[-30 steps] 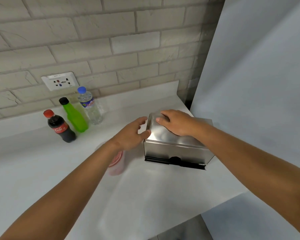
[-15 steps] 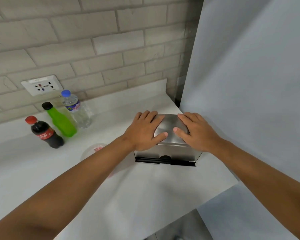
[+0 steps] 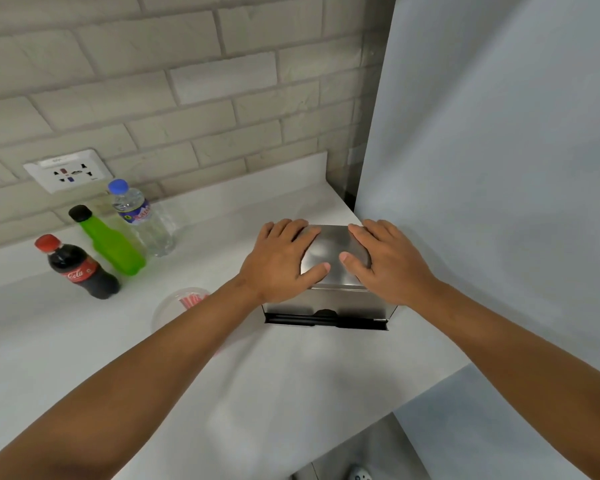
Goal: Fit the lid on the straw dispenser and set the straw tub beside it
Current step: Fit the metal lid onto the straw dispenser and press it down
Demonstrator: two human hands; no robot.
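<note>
The steel straw dispenser stands on the white counter against the grey panel on the right, its dark slot facing me. Its shiny lid lies on top. My left hand rests flat on the lid's left half, fingers spread. My right hand lies flat on the right half, and the two thumbs nearly meet in the middle. A clear straw tub with red-and-white straws sits left of the dispenser, mostly hidden under my left forearm.
A cola bottle, a green bottle and a water bottle stand at the back left by the brick wall and a wall socket. The grey panel bounds the right. The counter's front edge runs diagonally below.
My left hand moved from the dispenser's side up onto the lid. Both hands now lie flat on it. The view shifted slightly, and the dispenser stands closer to the panel.
</note>
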